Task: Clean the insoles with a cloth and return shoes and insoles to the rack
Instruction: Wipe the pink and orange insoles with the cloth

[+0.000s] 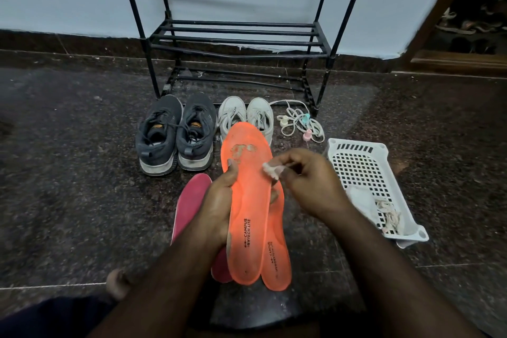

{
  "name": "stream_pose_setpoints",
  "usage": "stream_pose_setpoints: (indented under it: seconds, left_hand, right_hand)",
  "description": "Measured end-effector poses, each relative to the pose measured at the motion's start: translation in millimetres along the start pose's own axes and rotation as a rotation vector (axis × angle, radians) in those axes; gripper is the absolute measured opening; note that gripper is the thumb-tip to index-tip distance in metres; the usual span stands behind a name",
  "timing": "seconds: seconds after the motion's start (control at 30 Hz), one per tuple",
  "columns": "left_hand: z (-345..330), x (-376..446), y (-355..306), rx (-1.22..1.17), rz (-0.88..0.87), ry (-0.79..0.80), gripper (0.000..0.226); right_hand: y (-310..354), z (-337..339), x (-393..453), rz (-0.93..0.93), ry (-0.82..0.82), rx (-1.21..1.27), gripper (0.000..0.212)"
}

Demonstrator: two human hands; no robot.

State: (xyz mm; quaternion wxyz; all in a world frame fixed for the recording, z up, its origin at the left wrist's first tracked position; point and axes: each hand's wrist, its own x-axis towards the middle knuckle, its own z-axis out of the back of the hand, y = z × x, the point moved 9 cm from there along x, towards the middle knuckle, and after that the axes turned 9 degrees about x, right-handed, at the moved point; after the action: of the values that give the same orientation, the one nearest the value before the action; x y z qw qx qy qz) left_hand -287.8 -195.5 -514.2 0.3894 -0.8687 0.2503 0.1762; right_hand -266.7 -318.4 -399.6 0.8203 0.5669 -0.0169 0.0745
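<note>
Dark speckled stone floor (82,145), pale wall behind; black tiered shoe rack (238,35) stood upper centre of the frame, its shelves bare.

Grip, left hand (219,200): fingers curled round the left edge of the upper orange insole (247,200), holding it raised at frame centre. Grip, right hand (310,181): fingertips pinched on a small wad of white cloth (271,170), touching the insole's right edge.

Second orange insole (277,250) lay beneath and to the right; two pink insoles (189,200) lower left of it.

Writing: both orange insoles printed "CAMPUS", with a second line that appeared to read "DRYTECH LITE".

Dark grey shoes (175,134) and white shoes (247,115) stood near the rack foot; loose laces (299,123) right of them; white perforated basket (367,181) at right held more cloth.

Risks, as judged: a worn, flaking patch near the toe could tear further under hard rubbing; the one-sided hold might let the insole flex or slip; such a small wad might smear dirt rather than lift it.
</note>
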Motion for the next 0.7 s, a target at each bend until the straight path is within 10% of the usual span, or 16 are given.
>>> stream_pose_setpoints:
  seconds: [0.3, 0.47, 0.7]
  left_hand:
    - [-14, -12, 7, 0.005, 0.055, 0.081, 0.056]
    - [-13, -10, 10, 0.024, 0.067, 0.021, 0.055]
    - [-13, -12, 6, -0.03, 0.03, 0.027, 0.051]
  right_hand:
    - [13, -27, -2, 0.203, 0.014, -0.419, 0.015]
    - [10, -67, -24, 0.147, 0.28, -0.533, 0.016]
    - [22, -48, -9, 0.151, 0.071, -0.523, 0.013]
